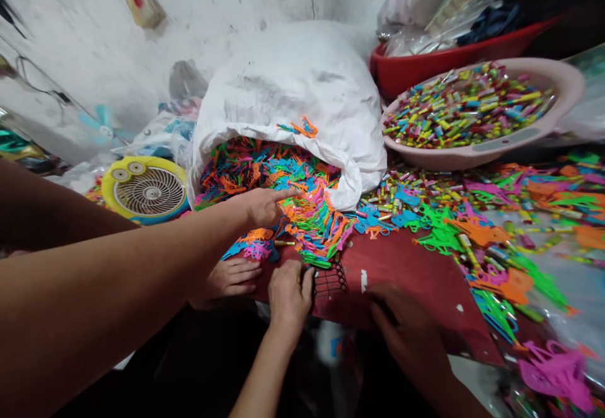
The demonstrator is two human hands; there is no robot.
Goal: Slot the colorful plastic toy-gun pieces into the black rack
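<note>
My left hand [288, 295] is closed, its fingers bent down at the left side of a dark wire rack [331, 280]; anything in its grip is hidden. Behind the rack, a row of colourful thin plastic pieces [316, 232] leads back to the mouth of a white sack [293, 84] filled with similar pieces. My right hand [409, 326], shadowed and slightly blurred, is over the front of the red board [401, 260], fingers apart, with nothing visible between them. A small white scrap [363, 280] lies between the rack and that hand.
Another person's arms reach in from the left, one hand [265, 207] over the pieces, the other [236, 277] by the board. A yellow fan [150, 192] stands left. At right are a pink basin [510, 144] of small coloured tubes, a red basin [406, 71] and scattered plastic pieces [515, 285].
</note>
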